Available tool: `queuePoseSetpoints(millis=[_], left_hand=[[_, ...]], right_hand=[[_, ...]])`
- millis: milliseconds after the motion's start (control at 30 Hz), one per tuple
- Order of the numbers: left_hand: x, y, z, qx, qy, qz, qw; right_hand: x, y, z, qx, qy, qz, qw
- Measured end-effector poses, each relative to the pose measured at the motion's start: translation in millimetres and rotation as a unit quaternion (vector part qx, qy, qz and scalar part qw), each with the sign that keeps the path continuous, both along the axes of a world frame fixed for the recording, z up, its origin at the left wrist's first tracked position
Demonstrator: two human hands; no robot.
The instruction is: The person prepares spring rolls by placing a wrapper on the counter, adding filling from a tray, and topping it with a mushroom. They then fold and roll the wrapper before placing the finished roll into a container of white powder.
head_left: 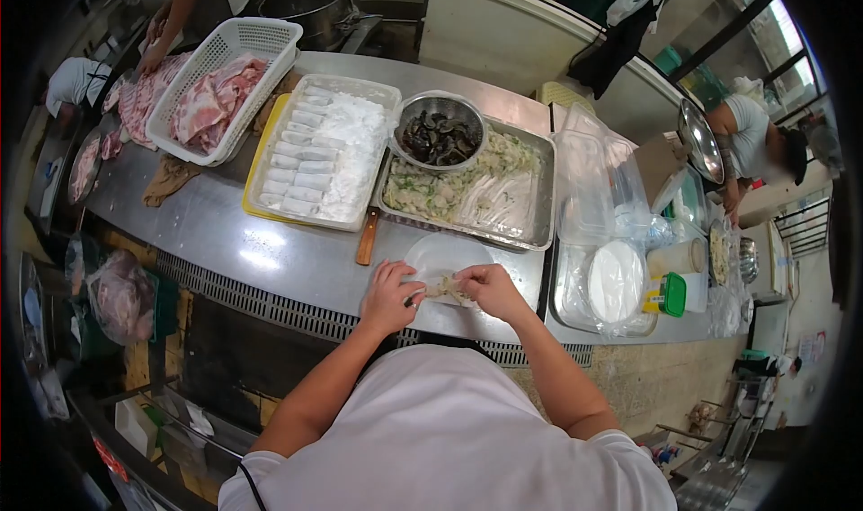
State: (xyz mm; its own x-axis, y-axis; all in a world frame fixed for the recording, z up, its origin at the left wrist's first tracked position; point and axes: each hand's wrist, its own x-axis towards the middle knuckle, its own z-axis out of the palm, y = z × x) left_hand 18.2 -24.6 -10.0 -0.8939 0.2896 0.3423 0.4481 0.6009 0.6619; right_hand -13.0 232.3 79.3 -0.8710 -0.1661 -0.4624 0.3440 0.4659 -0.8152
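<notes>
Near the counter's front edge lies a round, thin white wrapper (438, 256) with a small heap of pale filling (447, 288) on its near part. My left hand (392, 297) touches the left end of the filling, fingers bent round it. At the right end, my right hand (490, 290) pinches at the filling with its fingertips. Beyond them a metal tray (550, 187) holds chopped green and pale filling, and a metal bowl (481, 113) of dark pieces rests on it. White rolls (303, 153) lie in rows on white powder in a white tray (393, 106) at the left.
A wooden-handled knife (367, 238) lies left of the metal tray. A white basket (288, 33) of raw meat stands back left. On the right are a stack of round wrappers (616, 282), plastic boxes and a green-lidded tub (671, 293). Other people work at both far sides.
</notes>
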Motion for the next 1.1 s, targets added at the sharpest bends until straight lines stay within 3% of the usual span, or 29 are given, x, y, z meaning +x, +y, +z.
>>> queuePoseSetpoints(millis=[67, 167, 267, 767, 967, 1100], left_hand=[[0, 1, -1, 0.006, -0.005, 0.002, 1.0], [0, -1, 1, -0.002, 0.001, 0.002, 1.0], [1, 0, -3, 0.008, 0.005, 0.004, 1.0], [0, 0, -5, 0.003, -0.008, -0.001, 1.0], [0, 0, -4, 0.005, -0.001, 0.001, 1.0], [-1, 0, 0, 0.0, -0.008, 0.0, 1.0]], right_hand=[[1, 1, -26, 0.011, -0.023, 0.04, 0.999], [7, -3, -42, 0.212, 0.186, 0.169, 0.944], [13, -13, -26, 0.262, 0.187, 0.132, 0.938], [4, -14, -30, 0.179, 0.228, 0.148, 0.946], [3, 2, -28, 0.211, 0.225, 0.269, 0.912], [6, 9, -29, 0.221, 0.224, 0.262, 0.912]])
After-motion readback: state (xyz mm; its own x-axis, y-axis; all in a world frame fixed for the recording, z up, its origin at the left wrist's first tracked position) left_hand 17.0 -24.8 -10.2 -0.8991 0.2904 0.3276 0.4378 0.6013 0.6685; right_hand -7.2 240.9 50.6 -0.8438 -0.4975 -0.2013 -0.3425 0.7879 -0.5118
